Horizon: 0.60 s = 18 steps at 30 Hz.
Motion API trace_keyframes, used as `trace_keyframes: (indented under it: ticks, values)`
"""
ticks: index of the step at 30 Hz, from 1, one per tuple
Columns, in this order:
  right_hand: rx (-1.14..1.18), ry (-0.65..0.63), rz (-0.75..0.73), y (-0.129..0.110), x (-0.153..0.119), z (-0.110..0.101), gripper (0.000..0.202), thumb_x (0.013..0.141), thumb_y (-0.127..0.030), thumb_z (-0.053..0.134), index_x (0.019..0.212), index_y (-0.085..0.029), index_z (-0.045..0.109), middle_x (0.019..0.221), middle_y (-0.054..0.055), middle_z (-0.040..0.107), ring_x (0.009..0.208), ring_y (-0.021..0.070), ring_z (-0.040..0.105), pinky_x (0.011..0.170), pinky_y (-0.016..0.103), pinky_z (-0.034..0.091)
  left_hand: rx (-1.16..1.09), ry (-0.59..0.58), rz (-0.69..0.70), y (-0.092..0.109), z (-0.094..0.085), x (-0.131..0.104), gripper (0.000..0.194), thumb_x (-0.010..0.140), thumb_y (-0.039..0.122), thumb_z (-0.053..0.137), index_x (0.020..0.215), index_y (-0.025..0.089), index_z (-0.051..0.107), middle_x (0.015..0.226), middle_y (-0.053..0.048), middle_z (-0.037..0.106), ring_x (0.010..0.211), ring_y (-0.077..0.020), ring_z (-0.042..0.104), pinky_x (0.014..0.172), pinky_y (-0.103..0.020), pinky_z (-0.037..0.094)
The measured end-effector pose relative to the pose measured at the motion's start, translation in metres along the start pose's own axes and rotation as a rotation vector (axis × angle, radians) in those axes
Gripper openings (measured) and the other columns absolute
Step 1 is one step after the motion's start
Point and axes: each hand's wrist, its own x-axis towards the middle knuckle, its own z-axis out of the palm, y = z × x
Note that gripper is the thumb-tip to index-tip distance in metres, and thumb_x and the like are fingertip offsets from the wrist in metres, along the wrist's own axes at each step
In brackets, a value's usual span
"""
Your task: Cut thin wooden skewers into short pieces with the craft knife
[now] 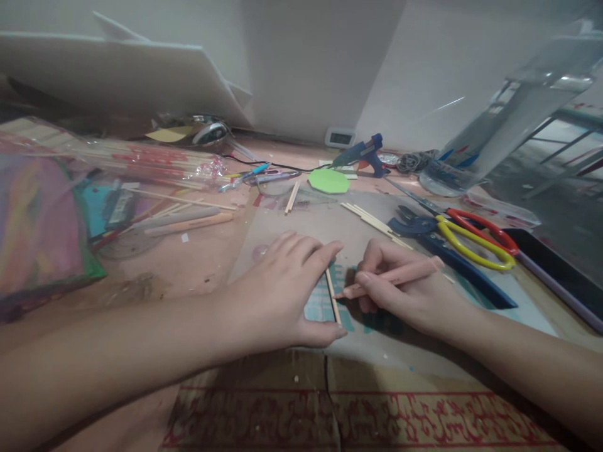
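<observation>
A thin wooden stick lies on the printed paper sheet. My left hand holds it down, the index finger near its far end and the thumb at its near end. In my right hand is a peach-coloured pen, gripped between thumb and fingers, its tip touching the stick or very close to it. Several more sticks lie beyond my right hand, with two short pieces farther back.
Right of my hands are scissors, dark blue-handled pliers and a phone-like dark slab. Behind stand a glue gun, a green paper octagon and a water bottle. Plastic bags and pens lie left.
</observation>
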Motion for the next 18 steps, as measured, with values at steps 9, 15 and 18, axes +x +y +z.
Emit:
trace_keyframes:
  ticks: [9,15,18]
  values:
    - [-0.007,0.018,0.01,-0.0025,0.0017,-0.0002,0.026,0.095,-0.033,0.063,0.074,-0.022,0.052,0.061,0.003,0.073,0.056,0.0144,0.069,0.048,0.02,0.05,0.012,0.018,0.017,-0.0009,0.0014,-0.0005,0.097,0.075,0.063,0.076,0.151,0.013,0.041,0.132,-0.016,0.057,0.126,-0.0375,0.05,0.111,-0.054,0.039]
    - [0.011,-0.025,-0.027,0.0002,-0.0014,-0.0004,0.025,0.095,-0.031,0.065,0.074,-0.022,0.053,0.063,0.002,0.072,0.058,0.0141,0.069,0.051,0.021,0.052,0.004,0.005,0.006,-0.0009,0.0009,-0.0001,0.096,0.076,0.062,0.075,0.151,0.014,0.041,0.134,-0.016,0.056,0.128,-0.0376,0.049,0.112,-0.055,0.038]
    - [0.019,-0.024,-0.015,-0.0012,-0.0007,0.0003,0.025,0.092,-0.031,0.068,0.074,-0.023,0.053,0.062,0.002,0.072,0.057,0.0144,0.069,0.05,0.021,0.052,0.002,-0.004,-0.003,-0.0013,0.0009,0.0008,0.096,0.077,0.064,0.073,0.152,0.016,0.039,0.137,-0.016,0.055,0.13,-0.0379,0.047,0.113,-0.056,0.036]
